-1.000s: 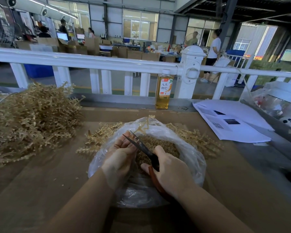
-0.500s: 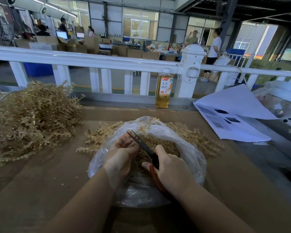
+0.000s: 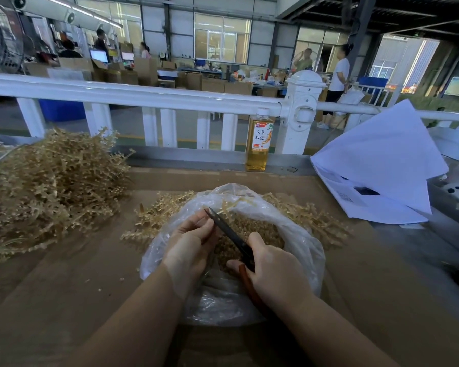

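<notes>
Right hand (image 3: pixel 276 271): fingers and thumb curled round the red handles of the dark-bladed scissors (image 3: pixel 231 234), over the bag mouth. The blades now lie together as one dark line; a second ago they stood apart in a V. Reads as a snip just finished

Left hand (image 3: pixel 190 247): fingers bent in, thumb against them, pinching at the blade tips what looks like a thin tan plastic sprig (image 3: pixel 229 205). The grip point itself is hidden by the fingers

Both hands hover over the crumpled clear plastic bag (image 3: pixel 302 242), near centre of the brown cardboard worktop (image 3: pixel 64 287). Small tan cut pieces (image 3: pixel 260 229) fill its bottom. Judgement: the piece just cut drops there; next, feed the sprig on and reopen the blades

Just behind the bag: a loose row of tan sprigs (image 3: pixel 164 215), waiting. Far left: a big tangled heap (image 3: pixel 51 186) of the same, unmoved

Far edge: a clear bottle of amber drink (image 3: pixel 259 144), white cap, upright by the white railing (image 3: pixel 143 94)

Right: the top sheet of the white printed papers (image 3: pixel 382 160) now stands up in a peak; it lay flat a second ago. A draught, likely; light cut pieces may scatter if it reaches the bag
</notes>
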Tool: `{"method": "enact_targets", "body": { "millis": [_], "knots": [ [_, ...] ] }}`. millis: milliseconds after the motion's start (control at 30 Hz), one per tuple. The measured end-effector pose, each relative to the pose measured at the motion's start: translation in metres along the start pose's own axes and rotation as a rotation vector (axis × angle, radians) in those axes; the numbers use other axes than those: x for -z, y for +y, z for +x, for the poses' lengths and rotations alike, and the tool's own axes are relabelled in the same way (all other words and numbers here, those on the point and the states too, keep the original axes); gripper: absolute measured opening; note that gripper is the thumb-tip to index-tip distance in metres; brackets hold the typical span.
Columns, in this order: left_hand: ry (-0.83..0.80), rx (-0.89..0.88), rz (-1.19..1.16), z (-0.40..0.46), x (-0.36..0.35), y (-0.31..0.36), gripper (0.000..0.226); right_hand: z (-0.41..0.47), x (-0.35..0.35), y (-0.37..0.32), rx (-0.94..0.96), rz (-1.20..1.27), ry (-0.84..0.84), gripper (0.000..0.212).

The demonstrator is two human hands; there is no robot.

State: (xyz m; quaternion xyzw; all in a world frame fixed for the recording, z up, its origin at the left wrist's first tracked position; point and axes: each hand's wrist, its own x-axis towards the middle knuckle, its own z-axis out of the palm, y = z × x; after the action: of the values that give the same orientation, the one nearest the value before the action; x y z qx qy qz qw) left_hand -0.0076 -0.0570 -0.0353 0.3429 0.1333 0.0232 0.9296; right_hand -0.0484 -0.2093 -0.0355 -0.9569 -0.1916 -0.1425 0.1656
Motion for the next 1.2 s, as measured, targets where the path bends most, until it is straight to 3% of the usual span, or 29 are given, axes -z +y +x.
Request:
{"method": "enact_targets", "body": {
  "millis": [233,700,1200],
  "knots": [
    [0.072,-0.028,-0.029,-0.0035,-0.0003,-0.0009,0.028,-0.0035,-0.0005,0.0024,0.022,-0.001,0.036,0.039],
    [-0.084,-0.110,0.112,-0.0045,0.0028,-0.0065,0.029,0.0012,-0.0023,0.0051,0.014,-0.014,0.050,0.041],
    [-0.057,-0.060,0.185,-0.0057,0.0005,-0.0041,0.020,0.0000,-0.0064,0.0032,-0.002,-0.032,0.051,0.042]
  ]
}}
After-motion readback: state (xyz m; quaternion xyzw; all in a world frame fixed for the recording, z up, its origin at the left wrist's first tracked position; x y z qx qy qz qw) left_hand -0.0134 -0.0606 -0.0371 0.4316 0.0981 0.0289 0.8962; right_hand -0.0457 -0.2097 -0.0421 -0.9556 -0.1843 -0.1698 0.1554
